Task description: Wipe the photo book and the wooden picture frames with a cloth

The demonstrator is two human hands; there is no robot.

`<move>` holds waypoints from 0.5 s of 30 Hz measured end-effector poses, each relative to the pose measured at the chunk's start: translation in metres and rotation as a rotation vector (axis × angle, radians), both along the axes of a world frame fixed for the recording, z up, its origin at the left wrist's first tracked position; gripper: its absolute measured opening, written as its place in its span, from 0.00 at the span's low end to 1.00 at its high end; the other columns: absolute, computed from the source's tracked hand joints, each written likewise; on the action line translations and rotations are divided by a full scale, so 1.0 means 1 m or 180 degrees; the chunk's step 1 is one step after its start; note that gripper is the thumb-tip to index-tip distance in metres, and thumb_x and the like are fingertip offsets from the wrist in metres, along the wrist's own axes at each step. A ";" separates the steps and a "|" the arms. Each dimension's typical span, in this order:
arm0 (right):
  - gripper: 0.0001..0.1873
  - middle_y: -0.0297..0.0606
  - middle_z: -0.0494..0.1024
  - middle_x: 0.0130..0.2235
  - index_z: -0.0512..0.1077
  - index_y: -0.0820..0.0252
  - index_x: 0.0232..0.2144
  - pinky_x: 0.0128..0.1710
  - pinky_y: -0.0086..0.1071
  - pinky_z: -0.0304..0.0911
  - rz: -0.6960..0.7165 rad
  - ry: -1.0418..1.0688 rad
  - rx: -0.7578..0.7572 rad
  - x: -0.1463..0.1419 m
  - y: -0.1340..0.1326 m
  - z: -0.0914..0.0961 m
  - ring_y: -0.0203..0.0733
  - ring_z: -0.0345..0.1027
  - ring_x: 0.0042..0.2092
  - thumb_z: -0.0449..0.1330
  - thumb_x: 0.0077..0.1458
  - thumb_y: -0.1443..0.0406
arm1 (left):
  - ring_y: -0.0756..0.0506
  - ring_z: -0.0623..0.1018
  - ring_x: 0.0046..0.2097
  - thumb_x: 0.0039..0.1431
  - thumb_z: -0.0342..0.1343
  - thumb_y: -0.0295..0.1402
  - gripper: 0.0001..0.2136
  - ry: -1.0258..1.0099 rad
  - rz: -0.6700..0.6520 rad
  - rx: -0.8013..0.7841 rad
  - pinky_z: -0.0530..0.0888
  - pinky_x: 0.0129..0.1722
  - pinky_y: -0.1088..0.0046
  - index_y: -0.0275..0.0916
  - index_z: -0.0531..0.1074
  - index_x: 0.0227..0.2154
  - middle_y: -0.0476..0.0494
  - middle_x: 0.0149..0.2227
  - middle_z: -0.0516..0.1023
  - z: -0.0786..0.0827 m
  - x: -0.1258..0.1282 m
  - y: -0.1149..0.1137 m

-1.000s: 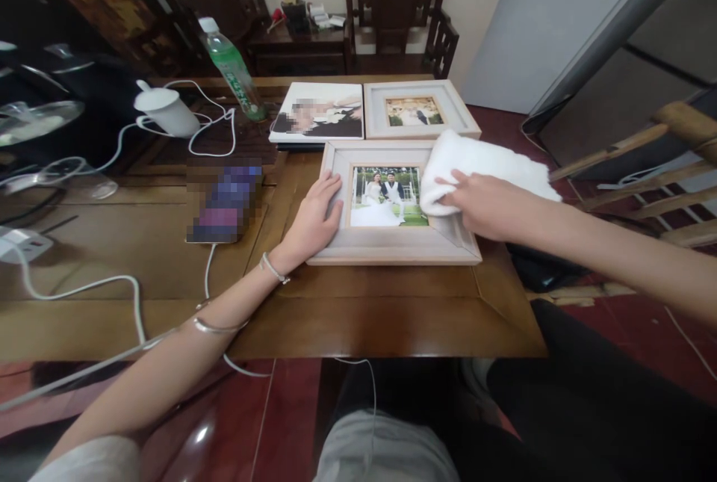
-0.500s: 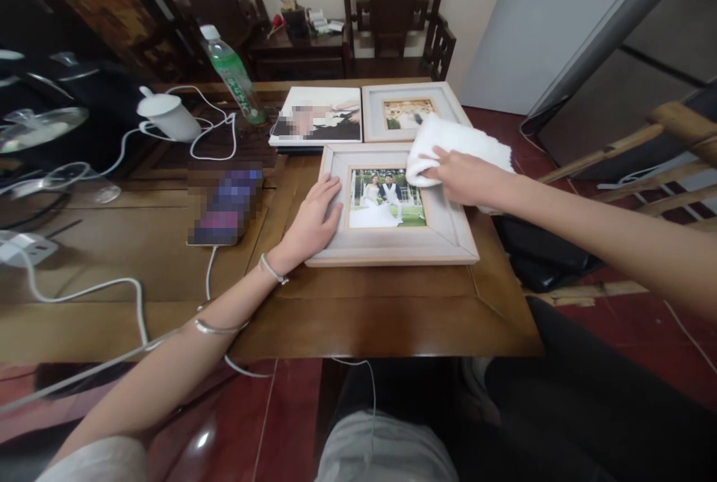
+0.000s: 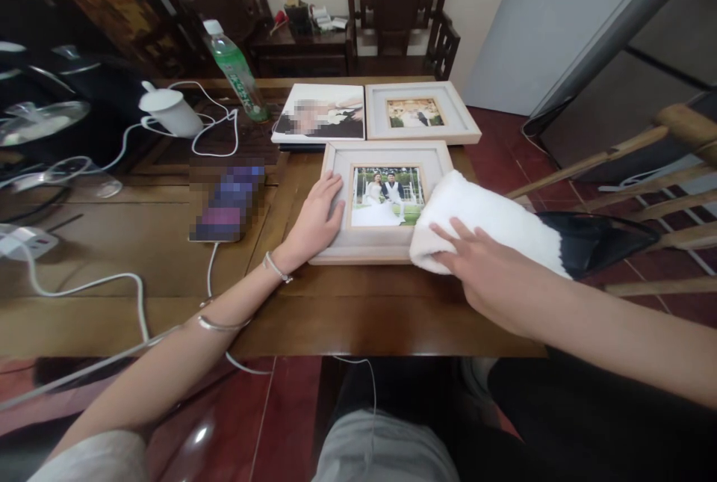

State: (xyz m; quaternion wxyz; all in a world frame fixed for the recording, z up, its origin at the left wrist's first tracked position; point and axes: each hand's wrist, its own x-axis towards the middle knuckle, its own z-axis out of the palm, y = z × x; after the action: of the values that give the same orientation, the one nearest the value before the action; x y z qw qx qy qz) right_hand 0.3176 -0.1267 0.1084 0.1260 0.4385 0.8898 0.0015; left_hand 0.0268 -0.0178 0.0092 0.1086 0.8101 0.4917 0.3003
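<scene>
On the wooden table (image 3: 358, 317): a square photo frame (image 3: 370, 249) of pale, smooth wood lies flat near the front edge, a print in its middle.
Towel (image 3: 493, 224): white, fluffy, folded thick — it covers the frame's lower right corner.
Left hand (image 3: 317, 220): open, palm down, fingers flat on the frame's left rail.
Right hand (image 3: 482, 269): open, fingers spread, pressing on the towel's near end — not curled round it.

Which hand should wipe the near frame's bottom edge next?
Right, probably: right hand presses the white towel on the near frame, at its lower right corner; left hand lies flat on its left border.
</scene>
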 end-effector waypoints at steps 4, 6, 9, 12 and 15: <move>0.32 0.55 0.67 0.70 0.78 0.59 0.60 0.59 0.64 0.68 -0.0048 0.0049 -0.0201 -0.028 -0.002 0.002 0.73 0.61 0.69 0.58 0.53 0.73 | 0.36 0.66 0.72 0.70 0.46 0.31 0.21 -0.0004 0.0033 0.0030 0.61 0.74 0.48 0.32 0.71 0.61 0.31 0.67 0.72 -0.001 0.001 0.000; 0.30 0.55 0.66 0.70 0.78 0.59 0.60 0.60 0.65 0.67 0.0066 0.0117 -0.0198 -0.049 0.002 0.000 0.74 0.60 0.69 0.58 0.56 0.73 | 0.36 0.66 0.72 0.70 0.46 0.31 0.21 -0.0052 0.0041 0.0031 0.61 0.74 0.47 0.35 0.72 0.62 0.33 0.67 0.73 -0.002 0.001 0.001; 0.23 0.53 0.64 0.71 0.82 0.57 0.55 0.62 0.66 0.64 0.0452 0.0254 -0.0049 -0.083 0.006 -0.007 0.73 0.59 0.70 0.56 0.62 0.72 | 0.36 0.66 0.72 0.71 0.45 0.32 0.21 -0.0163 0.0017 -0.0009 0.61 0.74 0.45 0.38 0.72 0.62 0.36 0.67 0.73 -0.003 -0.001 0.002; 0.21 0.53 0.63 0.72 0.83 0.58 0.52 0.64 0.66 0.63 0.0795 0.0347 0.0067 -0.106 0.008 -0.013 0.72 0.58 0.71 0.52 0.68 0.70 | 0.38 0.67 0.72 0.72 0.43 0.33 0.21 -0.0319 -0.0007 -0.0049 0.61 0.74 0.47 0.39 0.73 0.61 0.37 0.67 0.74 -0.005 -0.003 0.004; 0.23 0.52 0.61 0.73 0.82 0.58 0.54 0.65 0.64 0.62 0.0876 0.0231 0.0071 -0.110 0.010 -0.014 0.69 0.56 0.72 0.49 0.71 0.69 | 0.38 0.67 0.72 0.73 0.42 0.34 0.21 -0.0395 -0.0034 -0.0055 0.62 0.73 0.48 0.39 0.74 0.60 0.37 0.66 0.74 -0.006 -0.004 0.004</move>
State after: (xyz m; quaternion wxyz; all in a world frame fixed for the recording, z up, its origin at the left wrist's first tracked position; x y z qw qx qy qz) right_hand 0.2079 -0.1170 0.0946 0.0875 0.3135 0.9455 0.0129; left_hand 0.0224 -0.0137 0.0034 0.1475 0.7915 0.4823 0.3452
